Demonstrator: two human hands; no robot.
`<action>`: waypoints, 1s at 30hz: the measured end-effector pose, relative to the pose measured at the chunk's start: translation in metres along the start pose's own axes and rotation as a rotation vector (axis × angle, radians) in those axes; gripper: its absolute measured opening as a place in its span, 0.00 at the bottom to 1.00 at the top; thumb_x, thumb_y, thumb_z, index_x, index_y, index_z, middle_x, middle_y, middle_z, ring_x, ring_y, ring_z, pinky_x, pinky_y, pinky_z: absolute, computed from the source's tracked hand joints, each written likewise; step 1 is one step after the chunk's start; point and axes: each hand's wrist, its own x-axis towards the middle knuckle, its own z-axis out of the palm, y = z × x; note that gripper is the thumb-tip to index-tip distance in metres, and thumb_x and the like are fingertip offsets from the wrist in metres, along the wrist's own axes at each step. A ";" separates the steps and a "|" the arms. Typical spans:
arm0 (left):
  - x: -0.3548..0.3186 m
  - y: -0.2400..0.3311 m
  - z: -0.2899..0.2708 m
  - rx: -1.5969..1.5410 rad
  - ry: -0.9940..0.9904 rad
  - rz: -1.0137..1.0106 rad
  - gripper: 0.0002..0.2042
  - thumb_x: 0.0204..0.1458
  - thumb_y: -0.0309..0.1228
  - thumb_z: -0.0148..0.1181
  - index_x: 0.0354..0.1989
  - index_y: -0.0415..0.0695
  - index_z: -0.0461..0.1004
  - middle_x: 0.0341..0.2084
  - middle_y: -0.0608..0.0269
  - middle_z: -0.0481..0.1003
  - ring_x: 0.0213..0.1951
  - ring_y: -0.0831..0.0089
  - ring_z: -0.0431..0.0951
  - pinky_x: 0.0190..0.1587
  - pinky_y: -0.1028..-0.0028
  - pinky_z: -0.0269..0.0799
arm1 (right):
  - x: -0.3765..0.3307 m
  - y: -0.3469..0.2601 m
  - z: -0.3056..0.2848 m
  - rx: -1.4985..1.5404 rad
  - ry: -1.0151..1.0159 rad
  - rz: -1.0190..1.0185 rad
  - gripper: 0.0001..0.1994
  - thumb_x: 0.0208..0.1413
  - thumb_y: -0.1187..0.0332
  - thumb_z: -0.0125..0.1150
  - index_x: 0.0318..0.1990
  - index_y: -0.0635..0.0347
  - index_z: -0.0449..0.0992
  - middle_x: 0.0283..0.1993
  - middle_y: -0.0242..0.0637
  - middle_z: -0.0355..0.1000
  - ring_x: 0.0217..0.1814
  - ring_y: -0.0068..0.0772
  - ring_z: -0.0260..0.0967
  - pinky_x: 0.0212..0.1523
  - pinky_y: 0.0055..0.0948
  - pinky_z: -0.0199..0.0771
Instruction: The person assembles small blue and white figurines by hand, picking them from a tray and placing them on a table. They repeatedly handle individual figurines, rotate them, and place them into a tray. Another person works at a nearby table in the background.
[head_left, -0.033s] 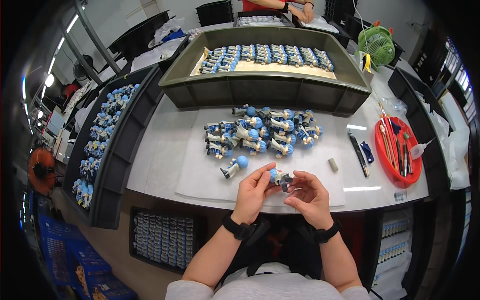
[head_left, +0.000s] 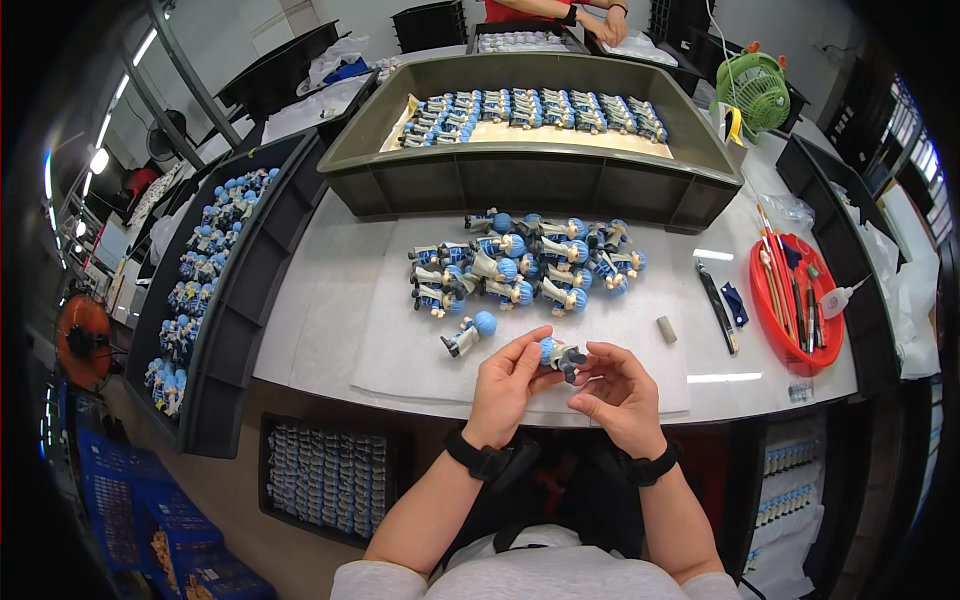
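Note:
A small figurine (head_left: 562, 355) with blue hair and dark shoes is gripped between the thumb and fingers of my left hand (head_left: 507, 388), just above the near edge of the white table. Beside its shoes is my right hand (head_left: 622, 392), fingers curved and thumb apart; whether its fingertips touch the shoes is hard to see. A single figurine (head_left: 468, 334) lies on its side left of my hands. Farther back, a pile of similar figurines (head_left: 520, 262) in blue and white lies on a white sheet (head_left: 400, 350).
Behind the pile stands a large grey-green bin (head_left: 530, 180) with rows of figurines. A black crate (head_left: 255, 300) of figurines flanks the left. At right are a red basket (head_left: 829, 352) with brushes, a black pen-like tool (head_left: 717, 308) and a grey stub (head_left: 666, 329). A co-worker's hands (head_left: 606, 25) show beyond.

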 end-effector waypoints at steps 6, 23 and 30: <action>0.000 0.000 0.000 0.015 0.003 -0.007 0.16 0.62 0.31 0.45 0.55 0.36 0.65 0.43 0.58 0.73 0.41 0.74 0.75 0.43 0.76 0.76 | 0.000 -0.001 0.000 -0.014 -0.009 0.003 0.30 0.41 0.78 0.70 0.54 0.63 0.65 0.44 0.36 0.68 0.44 0.25 0.68 0.43 0.23 0.71; -0.007 0.000 -0.010 -0.053 -0.081 0.135 0.18 0.54 0.20 0.52 0.55 0.41 0.65 0.50 0.56 0.70 0.52 0.67 0.70 0.53 0.66 0.68 | -0.002 0.000 0.004 -0.012 0.015 0.032 0.21 0.48 0.77 0.65 0.50 0.66 0.68 0.45 0.37 0.68 0.47 0.23 0.67 0.43 0.22 0.72; -0.004 -0.001 -0.002 -0.093 -0.148 0.184 0.17 0.55 0.22 0.50 0.54 0.36 0.64 0.51 0.51 0.69 0.53 0.63 0.69 0.55 0.67 0.65 | 0.000 -0.005 -0.002 -0.211 0.045 -0.076 0.13 0.54 0.74 0.57 0.46 0.65 0.72 0.43 0.39 0.71 0.43 0.24 0.70 0.40 0.22 0.74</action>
